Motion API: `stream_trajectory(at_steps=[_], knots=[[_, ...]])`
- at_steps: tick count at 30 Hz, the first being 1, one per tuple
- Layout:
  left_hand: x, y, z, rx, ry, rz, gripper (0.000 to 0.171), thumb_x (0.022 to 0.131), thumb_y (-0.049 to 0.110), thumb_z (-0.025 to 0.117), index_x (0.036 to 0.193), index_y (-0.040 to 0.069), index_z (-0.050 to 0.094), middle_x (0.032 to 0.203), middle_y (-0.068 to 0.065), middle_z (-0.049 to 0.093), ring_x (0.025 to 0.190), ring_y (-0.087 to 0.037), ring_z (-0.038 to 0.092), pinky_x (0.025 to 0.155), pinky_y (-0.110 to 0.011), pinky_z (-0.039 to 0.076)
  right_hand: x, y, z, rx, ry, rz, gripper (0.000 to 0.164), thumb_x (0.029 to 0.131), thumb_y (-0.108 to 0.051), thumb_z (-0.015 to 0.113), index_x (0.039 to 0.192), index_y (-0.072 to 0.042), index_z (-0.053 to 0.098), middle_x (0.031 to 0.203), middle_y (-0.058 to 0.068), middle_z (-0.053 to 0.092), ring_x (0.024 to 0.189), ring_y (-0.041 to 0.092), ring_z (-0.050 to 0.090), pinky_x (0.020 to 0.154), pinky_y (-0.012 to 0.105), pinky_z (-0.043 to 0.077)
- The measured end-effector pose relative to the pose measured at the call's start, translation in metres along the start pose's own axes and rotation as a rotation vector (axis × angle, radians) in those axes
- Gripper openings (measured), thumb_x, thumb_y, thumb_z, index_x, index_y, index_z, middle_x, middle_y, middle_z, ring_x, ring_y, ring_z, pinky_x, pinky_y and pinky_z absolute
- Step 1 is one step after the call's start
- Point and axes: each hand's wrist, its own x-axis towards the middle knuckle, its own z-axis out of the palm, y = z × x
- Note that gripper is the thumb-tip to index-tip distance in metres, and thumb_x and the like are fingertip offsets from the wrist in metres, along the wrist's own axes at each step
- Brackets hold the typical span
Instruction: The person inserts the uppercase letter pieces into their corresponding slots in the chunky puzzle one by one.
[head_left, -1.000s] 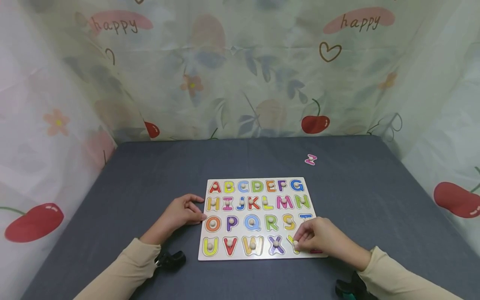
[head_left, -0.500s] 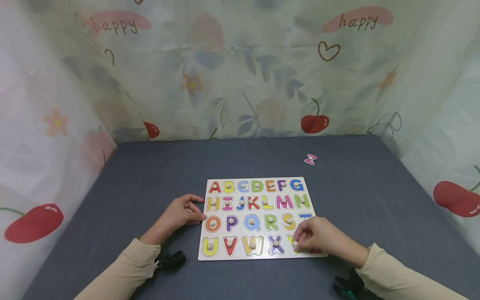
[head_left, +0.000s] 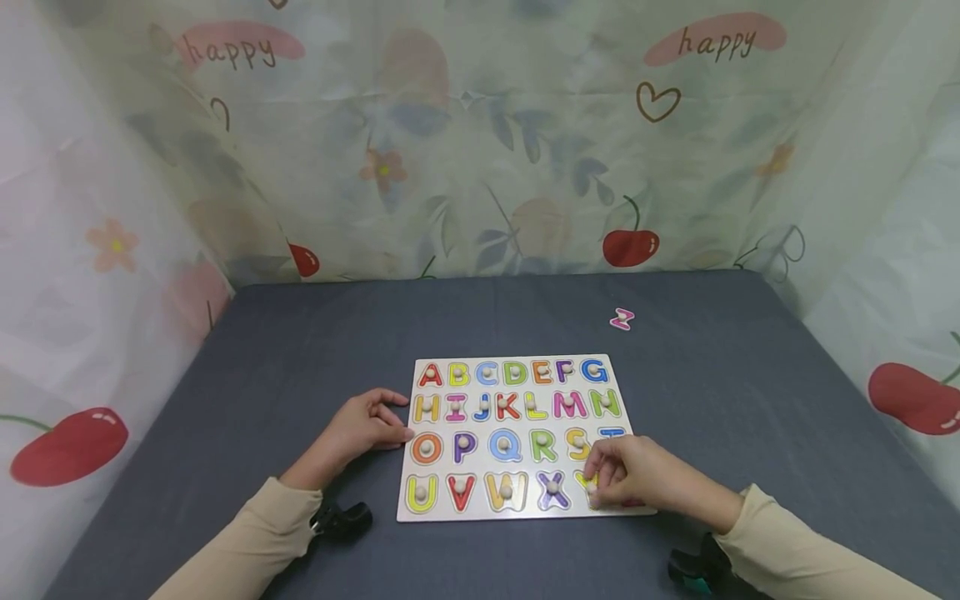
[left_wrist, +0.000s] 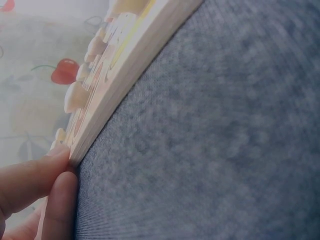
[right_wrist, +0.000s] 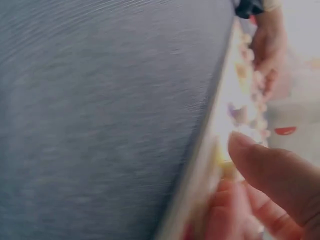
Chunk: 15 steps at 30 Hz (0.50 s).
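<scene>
A pale wooden alphabet puzzle board [head_left: 525,510] lies on the table, with knobbed letters in its rows. My left hand [head_left: 367,425] rests at the board's left side, fingertips touching the edge; its thumb and a finger [left_wrist: 61,200] show at the board's corner in the left wrist view. At the lower right, my right hand [head_left: 641,471] has its thumb and fingers around the knob of the yellow letter Y [head_left: 581,477]. That hand covers the end of the bottom row and part of the blue T [head_left: 611,432]. The right wrist view is blurred around the fingers.
A loose pink letter Z [head_left: 622,319] with a knob lies behind the board, toward the table's back right. Dark grey cloth covers the table [head_left: 337,333]. Patterned curtains [head_left: 465,167] stand at the back and both sides. Black straps [head_left: 341,518] sit on the wrists.
My right thumb and fingers have shifted slightly at the Y, and its knob shows a little more. My left hand, the board and the Z stay where they were.
</scene>
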Motion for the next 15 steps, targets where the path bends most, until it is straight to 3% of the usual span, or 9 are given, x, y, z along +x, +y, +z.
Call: stream_trajectory(at_steps=[6,11,15], knots=[[-0.002,0.003,0.001,-0.006,-0.004,-0.001,0.053,0.067,0.006,0.082,0.114,0.004,0.056,0.076,-0.011,0.06,0.065,-0.018,0.062,0.062,-0.031,0.054,-0.003,-0.016,-0.027,-0.002,0.009,-0.025,0.03,0.072,-0.019,0.08,0.091,-0.004,0.062,0.071,0.001,0.058,0.059,0.013,0.056,0.051,0.022,0.047],[-0.002,0.003,0.001,0.0,-0.005,-0.006,0.054,0.067,0.007,0.082,0.114,0.005,0.056,0.077,-0.011,0.06,0.066,-0.018,0.062,0.063,-0.031,0.054,0.006,-0.025,-0.067,-0.051,0.13,0.004,0.031,0.076,-0.018,0.076,0.098,-0.002,0.062,0.077,0.002,0.059,0.068,0.016,0.057,0.061,0.024,0.049],[-0.001,0.002,0.0,0.002,-0.001,-0.011,0.054,0.067,0.008,0.082,0.114,0.005,0.056,0.077,-0.011,0.06,0.066,-0.019,0.062,0.063,-0.031,0.054,0.03,-0.018,-0.101,-0.059,0.236,0.062,0.03,0.081,-0.017,0.072,0.103,-0.001,0.061,0.085,0.006,0.061,0.075,0.02,0.058,0.069,0.031,0.05]])
